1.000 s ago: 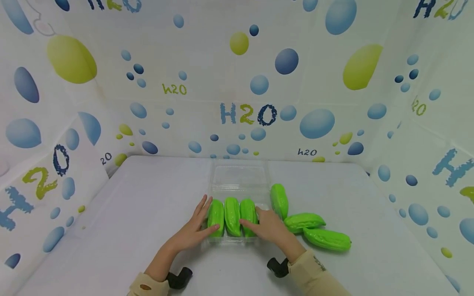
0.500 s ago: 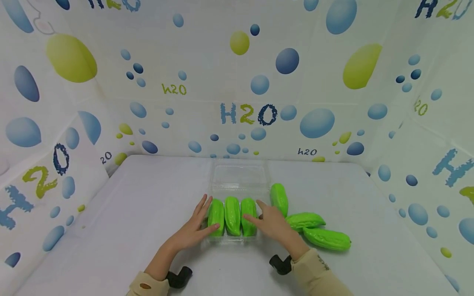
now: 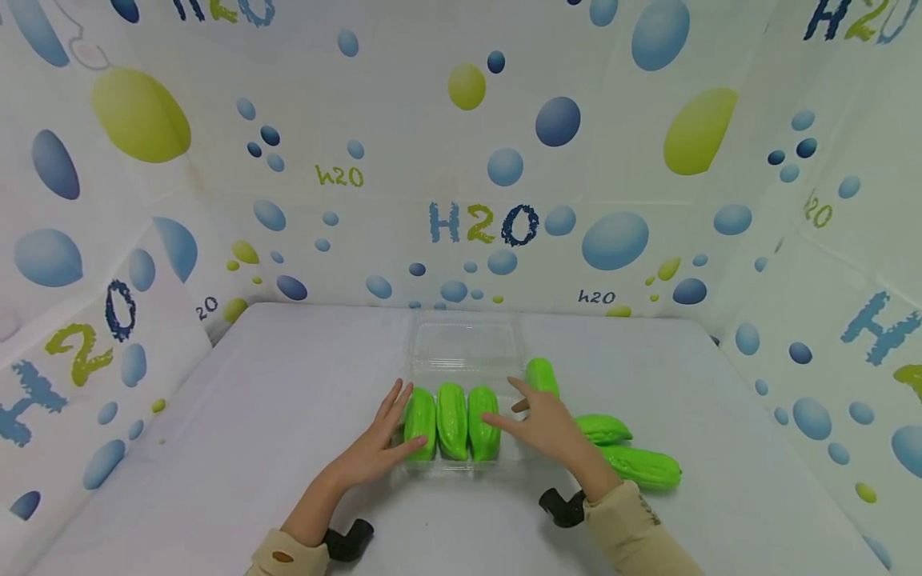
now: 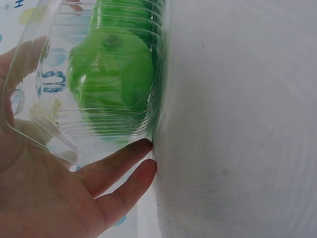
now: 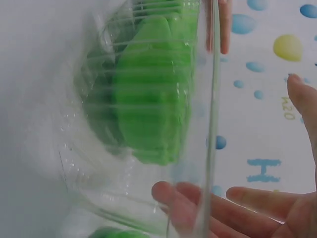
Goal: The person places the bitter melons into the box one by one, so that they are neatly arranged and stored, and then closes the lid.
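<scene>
A clear plastic clamshell box lies open on the white table, its lid folded back. Three green ridged gourds lie side by side in its front half. My left hand rests flat against the box's left side with straight fingers; in the left wrist view the left hand touches the clear wall beside a gourd. My right hand hovers with spread fingers at the box's right side, index finger near the rightmost boxed gourd. The right wrist view shows fingers beside the clear wall.
Three loose gourds lie right of the box: one upright-lying gourd by the lid, and two partly behind my right wrist. Bubble-patterned walls close in the table on three sides.
My right hand has slid right off the rightmost boxed gourd and spread its fingers. The left hand and the gourds have stayed put.
</scene>
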A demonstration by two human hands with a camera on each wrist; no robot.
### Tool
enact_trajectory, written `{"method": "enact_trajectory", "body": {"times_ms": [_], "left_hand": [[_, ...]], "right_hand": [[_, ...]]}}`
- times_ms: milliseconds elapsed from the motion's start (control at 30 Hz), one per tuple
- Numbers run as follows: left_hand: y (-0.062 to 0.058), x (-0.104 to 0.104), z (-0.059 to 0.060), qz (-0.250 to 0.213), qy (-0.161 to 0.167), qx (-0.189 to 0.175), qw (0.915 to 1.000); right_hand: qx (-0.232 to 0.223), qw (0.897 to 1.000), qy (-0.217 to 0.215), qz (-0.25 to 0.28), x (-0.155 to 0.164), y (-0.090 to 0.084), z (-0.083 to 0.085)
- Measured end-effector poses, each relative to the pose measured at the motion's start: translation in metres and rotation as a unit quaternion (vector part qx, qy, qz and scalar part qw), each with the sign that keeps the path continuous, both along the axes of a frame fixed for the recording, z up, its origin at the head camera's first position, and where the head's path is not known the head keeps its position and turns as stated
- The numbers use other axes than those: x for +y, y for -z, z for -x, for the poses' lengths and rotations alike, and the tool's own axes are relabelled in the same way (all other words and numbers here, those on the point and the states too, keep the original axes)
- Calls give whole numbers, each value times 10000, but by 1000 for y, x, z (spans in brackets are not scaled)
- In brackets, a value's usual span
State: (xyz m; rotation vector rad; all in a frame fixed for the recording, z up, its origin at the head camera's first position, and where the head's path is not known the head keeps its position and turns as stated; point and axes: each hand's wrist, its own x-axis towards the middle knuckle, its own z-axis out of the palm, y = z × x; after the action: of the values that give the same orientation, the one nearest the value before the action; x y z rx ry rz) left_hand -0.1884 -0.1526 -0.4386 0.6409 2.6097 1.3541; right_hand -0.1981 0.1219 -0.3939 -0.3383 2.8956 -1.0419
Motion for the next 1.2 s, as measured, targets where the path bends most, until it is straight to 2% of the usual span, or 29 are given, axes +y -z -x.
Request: {"method": "enact_trajectory", "body": {"times_ms": [433,733,1200], "left_hand": [[0,0,0,-24,16,18,10000],[1,0,0,0,-3,32,10000],[1,0,0,-29,-20,17,10000]], "right_hand": [[33,9988,355,321,16,-8,1],[271,9971,545,448,31,-9,-2],[346,9961,808,85,59,-17,-8]]}}
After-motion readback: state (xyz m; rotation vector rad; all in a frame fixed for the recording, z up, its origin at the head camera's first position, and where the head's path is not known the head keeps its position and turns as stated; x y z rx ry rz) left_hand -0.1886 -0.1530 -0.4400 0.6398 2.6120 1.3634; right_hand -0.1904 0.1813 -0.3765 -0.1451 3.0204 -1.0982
